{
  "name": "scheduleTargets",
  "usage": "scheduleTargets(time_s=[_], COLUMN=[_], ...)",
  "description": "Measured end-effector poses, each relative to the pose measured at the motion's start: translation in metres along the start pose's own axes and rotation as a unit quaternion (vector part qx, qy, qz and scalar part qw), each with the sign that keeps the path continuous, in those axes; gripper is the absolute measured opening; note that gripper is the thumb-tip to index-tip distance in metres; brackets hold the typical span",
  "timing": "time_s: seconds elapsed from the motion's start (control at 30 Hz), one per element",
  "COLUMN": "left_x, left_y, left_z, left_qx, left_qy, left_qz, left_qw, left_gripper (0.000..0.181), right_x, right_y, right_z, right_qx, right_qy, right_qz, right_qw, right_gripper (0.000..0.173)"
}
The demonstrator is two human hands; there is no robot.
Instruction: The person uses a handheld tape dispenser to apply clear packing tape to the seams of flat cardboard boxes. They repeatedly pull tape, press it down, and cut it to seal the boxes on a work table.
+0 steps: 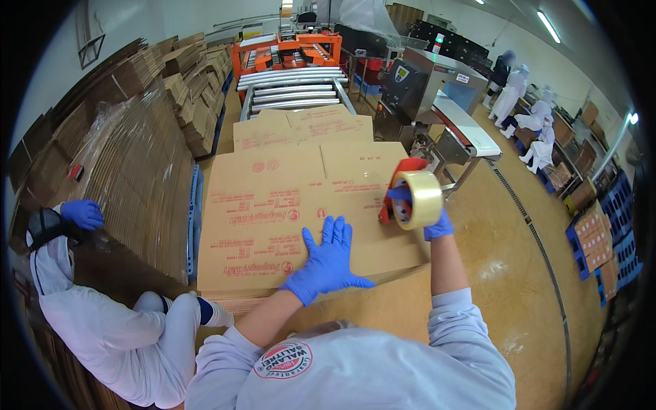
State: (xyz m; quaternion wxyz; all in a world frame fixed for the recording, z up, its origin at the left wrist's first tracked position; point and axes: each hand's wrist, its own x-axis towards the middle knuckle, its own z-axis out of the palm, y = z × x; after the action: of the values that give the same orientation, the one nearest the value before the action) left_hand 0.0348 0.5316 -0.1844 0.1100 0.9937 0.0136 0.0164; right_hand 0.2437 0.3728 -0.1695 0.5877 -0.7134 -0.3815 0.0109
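My left hand [328, 259], in a blue glove, lies flat with fingers spread on the top flattened cardboard carton [266, 184] of a stack before me. Red printing covers that carton. In my right hand [438, 225], gloved too, is a red tape dispenser [407, 165] carrying a wide roll of clear packing tape [433, 200]. The dispenser is over the carton's right edge. Much of my right hand is hidden behind the roll, with a blue fingertip showing in its core. Beyond lies another printed carton piece [333, 128].
A roller conveyor [294, 95] leads to an orange carton-sealing machine [287, 51]. Left, stacked flat cartons [138, 174] stand on a blue pallet [195, 220], beside a seated co-worker [107, 318]. A belt conveyor [466, 125] is at right; a drain channel [533, 230] crosses the floor.
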Motion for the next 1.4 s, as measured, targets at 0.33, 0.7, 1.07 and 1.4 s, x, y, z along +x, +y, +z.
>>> scheduleTargets(time_s=[0.33,0.7,1.07,1.4], left_x=[0.181,0.183,0.175,0.186], left_y=[-0.05,-0.025,-0.018,-0.024], left_z=[0.006,0.021,0.004,0.028], left_qx=[-0.248,-0.005,0.002,-0.023], left_qy=[0.122,0.073,0.018,0.09], left_qz=[0.049,0.012,0.009,0.031], left_qw=[0.96,0.997,1.0,0.995], left_gripper=[0.044,0.046,0.054,0.042], right_x=[0.041,0.033,0.056,0.021], right_y=[0.022,-0.018,-0.025,0.021], right_z=[0.015,0.018,0.029,-0.007], right_qx=[0.253,0.177,0.041,0.211], right_qy=[0.025,0.124,0.092,0.147], right_qz=[0.29,0.335,0.346,0.336], right_qw=[0.923,0.917,0.933,0.906], right_gripper=[0.03,0.035,0.022,0.035])
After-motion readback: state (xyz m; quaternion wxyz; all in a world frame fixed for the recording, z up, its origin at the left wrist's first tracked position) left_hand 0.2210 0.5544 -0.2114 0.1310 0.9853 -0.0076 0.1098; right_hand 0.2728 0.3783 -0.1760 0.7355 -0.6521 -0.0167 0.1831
